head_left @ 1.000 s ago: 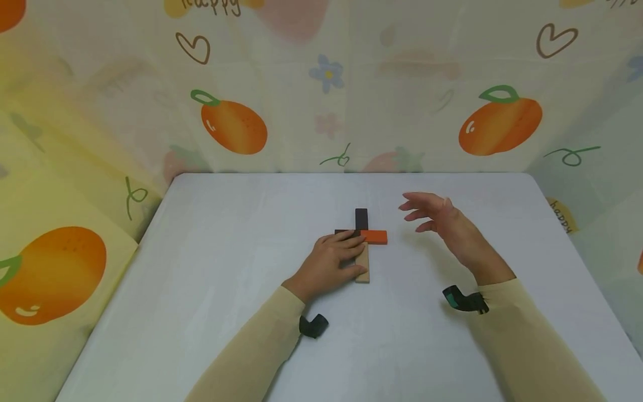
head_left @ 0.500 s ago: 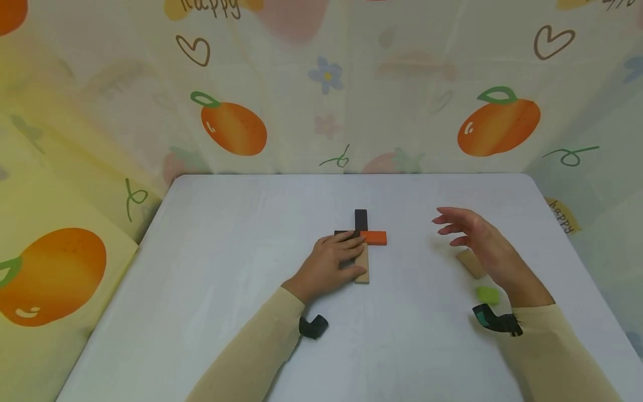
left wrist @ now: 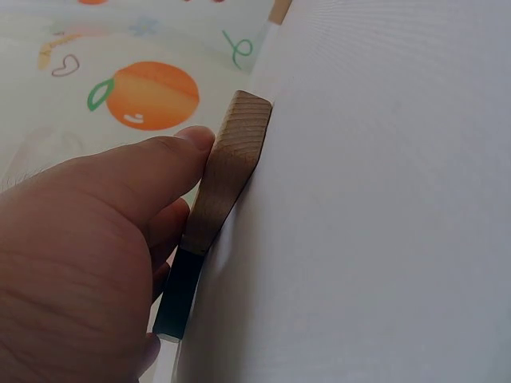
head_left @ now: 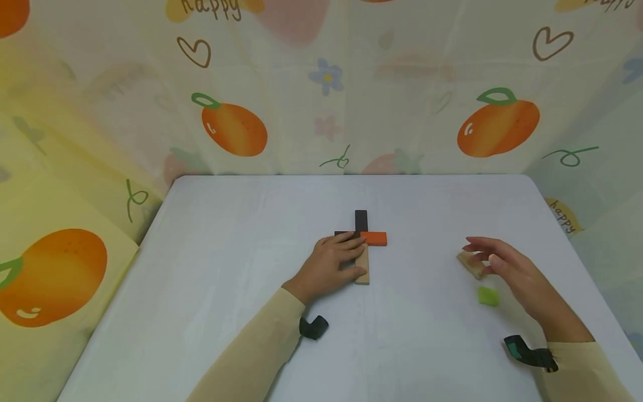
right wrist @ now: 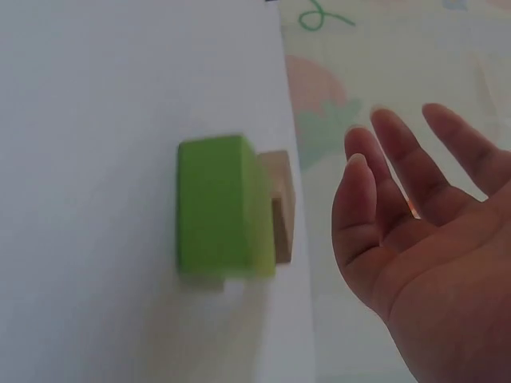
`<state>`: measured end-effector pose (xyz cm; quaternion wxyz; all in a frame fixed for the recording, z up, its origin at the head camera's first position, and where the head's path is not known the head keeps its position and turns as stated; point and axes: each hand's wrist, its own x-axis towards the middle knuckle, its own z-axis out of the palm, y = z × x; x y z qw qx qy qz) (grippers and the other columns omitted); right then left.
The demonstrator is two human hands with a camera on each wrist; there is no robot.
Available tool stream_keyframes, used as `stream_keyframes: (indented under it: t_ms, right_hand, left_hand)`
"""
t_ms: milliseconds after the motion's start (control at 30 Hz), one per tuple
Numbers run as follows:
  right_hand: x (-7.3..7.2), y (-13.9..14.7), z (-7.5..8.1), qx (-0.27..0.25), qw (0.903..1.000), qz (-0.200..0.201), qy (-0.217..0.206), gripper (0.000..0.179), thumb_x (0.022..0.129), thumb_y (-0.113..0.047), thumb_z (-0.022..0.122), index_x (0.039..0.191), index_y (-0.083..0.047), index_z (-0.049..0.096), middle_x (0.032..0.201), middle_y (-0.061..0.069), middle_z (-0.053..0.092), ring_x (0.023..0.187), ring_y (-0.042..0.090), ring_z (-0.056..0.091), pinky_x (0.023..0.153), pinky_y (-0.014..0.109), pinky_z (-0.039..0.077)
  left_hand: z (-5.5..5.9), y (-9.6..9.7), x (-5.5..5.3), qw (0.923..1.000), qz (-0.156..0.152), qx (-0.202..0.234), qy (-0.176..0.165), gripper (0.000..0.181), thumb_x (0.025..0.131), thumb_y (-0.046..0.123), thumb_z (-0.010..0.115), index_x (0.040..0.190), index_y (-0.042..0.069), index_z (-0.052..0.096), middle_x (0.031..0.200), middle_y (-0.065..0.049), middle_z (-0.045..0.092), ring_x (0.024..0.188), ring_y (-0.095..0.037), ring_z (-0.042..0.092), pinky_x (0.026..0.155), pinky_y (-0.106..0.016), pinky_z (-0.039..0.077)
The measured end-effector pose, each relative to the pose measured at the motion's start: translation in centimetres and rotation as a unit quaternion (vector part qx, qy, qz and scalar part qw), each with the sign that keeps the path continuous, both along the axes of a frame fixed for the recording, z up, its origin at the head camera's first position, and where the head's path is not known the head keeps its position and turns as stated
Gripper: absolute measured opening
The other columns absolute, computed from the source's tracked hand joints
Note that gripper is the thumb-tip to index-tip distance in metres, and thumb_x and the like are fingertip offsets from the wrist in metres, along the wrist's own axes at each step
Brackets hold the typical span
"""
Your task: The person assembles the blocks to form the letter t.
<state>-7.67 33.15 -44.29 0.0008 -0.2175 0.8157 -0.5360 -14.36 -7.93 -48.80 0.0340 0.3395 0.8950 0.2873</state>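
Note:
In the head view my left hand (head_left: 329, 263) rests on a cross of flat blocks, thumb and fingertips touching it. A light wooden block (head_left: 363, 261) forms the near arm, an orange block (head_left: 375, 239) the right, a black block (head_left: 361, 220) the far one. Another dark block is partly hidden under the fingers. From the left wrist, the thumb lies on the wooden block (left wrist: 233, 144). My right hand (head_left: 524, 285), fingers loosely bent, hovers at a second wooden block (head_left: 469, 265). A green block (head_left: 488, 296) lies just nearer; the right wrist view shows the hand apart from both.
The blocks lie on a white table (head_left: 241, 223). Behind it hangs a curtain (head_left: 291, 111) printed with oranges, hearts and flowers, which also runs along both sides. Each wrist carries a small dark camera mount (head_left: 313, 328).
The right hand has moved right and toward the near edge, lowering to the second wooden block. That block and the green one have come into view from behind the arm. The left hand stays put.

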Motion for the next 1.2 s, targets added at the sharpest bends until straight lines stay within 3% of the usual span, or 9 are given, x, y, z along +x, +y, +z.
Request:
stream_keyframes:
  t_ms: [233, 467, 667, 900, 1200]
  right_hand:
    - [1.9, 1.8, -1.2, 0.050, 0.9955, -0.058, -0.055, 0.040, 0.112, -0.001, 0.053, 0.151, 0.002, 0.056, 0.138, -0.003, 0.066, 0.119, 0.009, 0.062, 0.091, 0.016, 0.049]
    - [3.2, 3.2, -2.3, 0.085, 0.9894, -0.070, -0.095, 0.038, 0.108, -0.004, 0.068, 0.145, 0.002, 0.061, 0.130, -0.003, 0.073, 0.113, 0.002, 0.065, 0.087, 0.016, 0.051]
    - [3.4, 3.6, -3.1, 0.083, 0.9922, -0.045, -0.082, 0.041, 0.100, 0.005, 0.074, 0.140, 0.003, 0.065, 0.134, -0.008, 0.071, 0.117, -0.002, 0.063, 0.091, 0.013, 0.049]
    - [3.5, 4.2, -3.3, 0.153, 0.9854, -0.034, -0.066, 0.050, 0.093, -0.004, 0.086, 0.140, -0.010, 0.070, 0.138, -0.013, 0.065, 0.124, -0.012, 0.050, 0.095, 0.006, 0.039]
    - [3.4, 4.5, -3.3, 0.183, 0.9821, -0.024, -0.039, 0.047, 0.091, -0.001, 0.088, 0.134, -0.012, 0.073, 0.132, -0.006, 0.064, 0.114, -0.004, 0.056, 0.090, 0.007, 0.042]
  left_hand:
    - [-0.1, -0.1, 0.0, 1.0000, 0.001, 0.002, -0.002, 0.059, 0.105, 0.042, 0.076, 0.153, 0.011, 0.063, 0.164, 0.006, 0.049, 0.159, -0.017, 0.033, 0.124, -0.053, 0.027]
    - [-0.3, -0.1, 0.0, 1.0000, 0.003, 0.004, -0.002, 0.059, 0.105, 0.042, 0.077, 0.153, 0.012, 0.063, 0.164, 0.007, 0.049, 0.158, -0.017, 0.033, 0.124, -0.052, 0.027]
    - [-0.3, -0.1, 0.0, 1.0000, 0.005, 0.006, 0.000, 0.059, 0.104, 0.043, 0.077, 0.153, 0.012, 0.062, 0.164, 0.007, 0.049, 0.158, -0.016, 0.033, 0.124, -0.052, 0.027]
    - [-0.2, -0.1, 0.0, 1.0000, 0.002, 0.006, 0.001, 0.059, 0.105, 0.042, 0.077, 0.153, 0.012, 0.062, 0.164, 0.006, 0.050, 0.158, -0.016, 0.033, 0.124, -0.052, 0.028]
    - [-0.3, 0.0, -0.1, 1.0000, 0.005, 0.007, -0.001, 0.059, 0.104, 0.043, 0.077, 0.153, 0.012, 0.063, 0.164, 0.008, 0.049, 0.159, -0.014, 0.032, 0.124, -0.053, 0.028]
